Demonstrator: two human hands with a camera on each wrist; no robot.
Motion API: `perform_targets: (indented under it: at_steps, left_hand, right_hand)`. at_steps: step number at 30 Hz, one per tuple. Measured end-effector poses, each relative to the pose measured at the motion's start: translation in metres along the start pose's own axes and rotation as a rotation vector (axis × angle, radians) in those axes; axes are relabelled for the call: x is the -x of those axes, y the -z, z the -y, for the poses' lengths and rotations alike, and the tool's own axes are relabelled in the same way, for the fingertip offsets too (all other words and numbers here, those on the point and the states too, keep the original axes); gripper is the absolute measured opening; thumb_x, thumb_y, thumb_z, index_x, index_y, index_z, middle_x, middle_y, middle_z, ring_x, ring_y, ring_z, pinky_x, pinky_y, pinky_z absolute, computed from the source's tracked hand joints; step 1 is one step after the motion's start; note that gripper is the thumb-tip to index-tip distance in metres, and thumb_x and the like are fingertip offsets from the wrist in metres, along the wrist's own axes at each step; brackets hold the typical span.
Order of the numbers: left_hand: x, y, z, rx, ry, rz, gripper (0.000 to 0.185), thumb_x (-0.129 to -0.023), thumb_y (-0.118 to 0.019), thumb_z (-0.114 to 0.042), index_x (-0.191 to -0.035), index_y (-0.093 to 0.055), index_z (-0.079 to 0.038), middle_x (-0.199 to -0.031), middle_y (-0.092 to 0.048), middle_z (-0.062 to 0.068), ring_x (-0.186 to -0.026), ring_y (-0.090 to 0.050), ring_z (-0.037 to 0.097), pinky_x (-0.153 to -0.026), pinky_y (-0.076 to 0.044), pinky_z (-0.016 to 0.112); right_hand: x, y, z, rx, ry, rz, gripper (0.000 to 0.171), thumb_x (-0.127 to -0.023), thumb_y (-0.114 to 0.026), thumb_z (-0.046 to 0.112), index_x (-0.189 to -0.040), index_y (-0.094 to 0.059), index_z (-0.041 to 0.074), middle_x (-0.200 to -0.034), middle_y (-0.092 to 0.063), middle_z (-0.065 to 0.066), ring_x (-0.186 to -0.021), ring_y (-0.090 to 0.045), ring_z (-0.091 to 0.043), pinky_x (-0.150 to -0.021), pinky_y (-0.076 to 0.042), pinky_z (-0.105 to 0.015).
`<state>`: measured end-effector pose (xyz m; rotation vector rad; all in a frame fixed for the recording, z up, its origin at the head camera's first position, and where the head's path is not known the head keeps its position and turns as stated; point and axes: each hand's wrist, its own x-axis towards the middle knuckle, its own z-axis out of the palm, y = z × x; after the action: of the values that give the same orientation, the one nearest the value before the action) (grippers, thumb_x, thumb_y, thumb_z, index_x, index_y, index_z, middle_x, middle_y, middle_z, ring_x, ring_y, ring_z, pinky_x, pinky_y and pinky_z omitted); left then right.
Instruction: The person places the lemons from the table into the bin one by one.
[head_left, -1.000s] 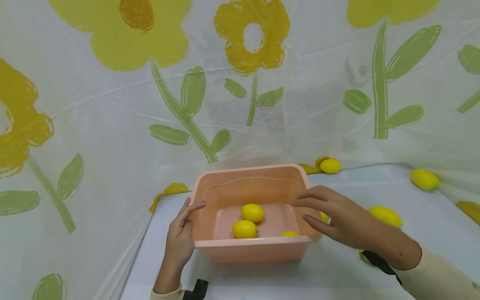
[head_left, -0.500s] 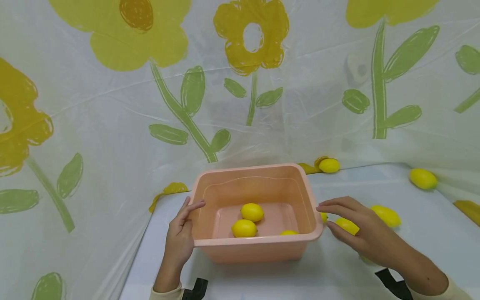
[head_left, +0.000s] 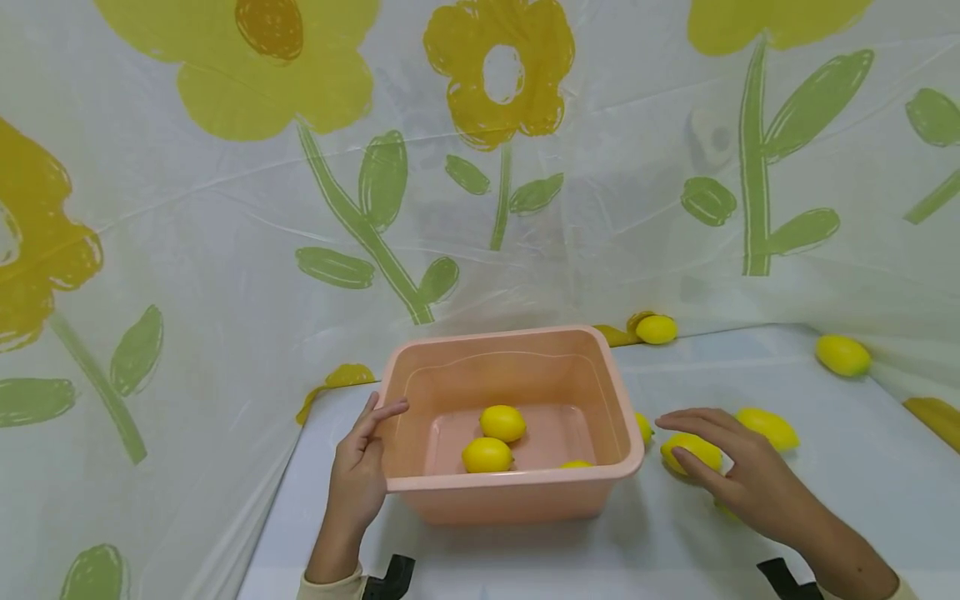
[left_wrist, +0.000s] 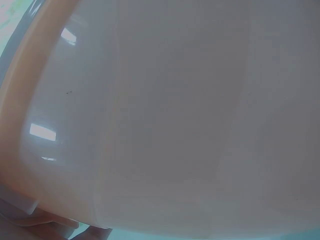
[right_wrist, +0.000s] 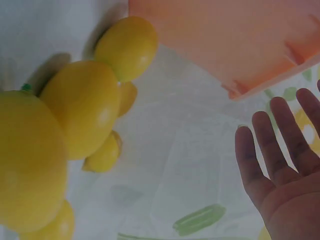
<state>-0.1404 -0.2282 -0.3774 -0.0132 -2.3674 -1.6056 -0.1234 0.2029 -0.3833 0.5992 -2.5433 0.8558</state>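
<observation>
A pink plastic tub [head_left: 517, 483] stands on the white table and has three yellow lemons in it, two near the middle [head_left: 502, 422] [head_left: 487, 455] and one by the front wall [head_left: 576, 464]. My left hand [head_left: 360, 475] holds the tub's left wall, fingers along the outside and thumb over the rim; the left wrist view shows only the tub wall [left_wrist: 170, 115]. My right hand [head_left: 738, 479] hovers with spread fingers over a lemon [head_left: 690, 450] just right of the tub. In the right wrist view the palm [right_wrist: 277, 150] is flat and apart from the lemons [right_wrist: 85, 112].
More lemons lie on the table: one behind my right hand [head_left: 767, 427], one at the tub's right side [head_left: 642, 427], one at the back [head_left: 656, 328], one far right [head_left: 843, 354]. A flower-printed plastic sheet [head_left: 375, 208] walls in the table. The table edge runs along the left.
My right hand has moved from above the tub's right rim to the right and down, over the lemons on the table. The left hand and the tub have not moved.
</observation>
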Motion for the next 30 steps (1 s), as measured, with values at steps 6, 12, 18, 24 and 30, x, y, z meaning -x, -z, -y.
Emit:
perform_targets:
  at_steps: [6, 12, 18, 24, 30]
  left_hand:
    - [0.0, 0.0, 0.0, 0.001, 0.001, 0.003, 0.054, -0.096, -0.029, 0.01, -0.122, -0.069, -0.015, -0.139, -0.062, 0.001, -0.153, -0.018, 0.006, -0.125, -0.018, 0.052]
    - [-0.001, 0.0, 0.0, 0.0, -0.002, 0.001, 0.055, -0.096, -0.029, 0.01, -0.123, -0.069, -0.016, -0.14, -0.062, 0.002, -0.153, -0.018, 0.007, -0.125, -0.018, 0.052]
    - [0.0, 0.0, 0.002, -0.003, -0.013, -0.001, 0.054, -0.095, -0.029, 0.011, -0.123, -0.069, -0.013, -0.139, -0.063, 0.003, -0.153, -0.019, 0.009, -0.125, -0.015, 0.052]
    - [0.0, -0.001, 0.001, -0.007, -0.016, -0.007, 0.055, -0.095, -0.029, 0.011, -0.122, -0.069, -0.014, -0.138, -0.063, 0.002, -0.153, -0.02, 0.008, -0.125, -0.015, 0.053]
    - [0.0, -0.001, -0.001, 0.002, -0.018, -0.01, 0.055, -0.095, -0.029, 0.012, -0.121, -0.069, -0.014, -0.138, -0.063, 0.003, -0.153, -0.02, 0.01, -0.125, -0.015, 0.054]
  right_hand:
    - [0.005, -0.006, -0.012, 0.001, -0.109, 0.062, 0.033, -0.09, -0.074, 0.024, -0.121, -0.068, 0.033, -0.119, -0.07, 0.007, -0.109, -0.051, 0.01, -0.088, -0.047, -0.009]
    - [0.009, -0.013, -0.025, -0.02, -0.109, 0.067, 0.033, -0.089, -0.075, 0.02, -0.12, -0.069, 0.03, -0.118, -0.07, 0.006, -0.108, -0.051, 0.011, -0.088, -0.044, -0.006]
    - [0.01, -0.016, -0.034, 0.029, -0.117, 0.072, 0.036, -0.086, -0.078, 0.02, -0.12, -0.069, 0.028, -0.119, -0.07, 0.005, -0.107, -0.056, 0.001, -0.088, -0.045, -0.007]
    - [0.009, -0.018, -0.041, 0.024, -0.159, 0.132, 0.037, -0.087, -0.078, 0.021, -0.122, -0.068, 0.024, -0.123, -0.068, -0.002, -0.111, -0.061, -0.025, -0.091, -0.057, -0.041]
    - [0.008, -0.018, -0.046, -0.005, -0.21, 0.2, 0.039, -0.087, -0.077, 0.019, -0.125, -0.067, 0.015, -0.127, -0.064, -0.012, -0.117, -0.058, -0.037, -0.094, -0.049, -0.062]
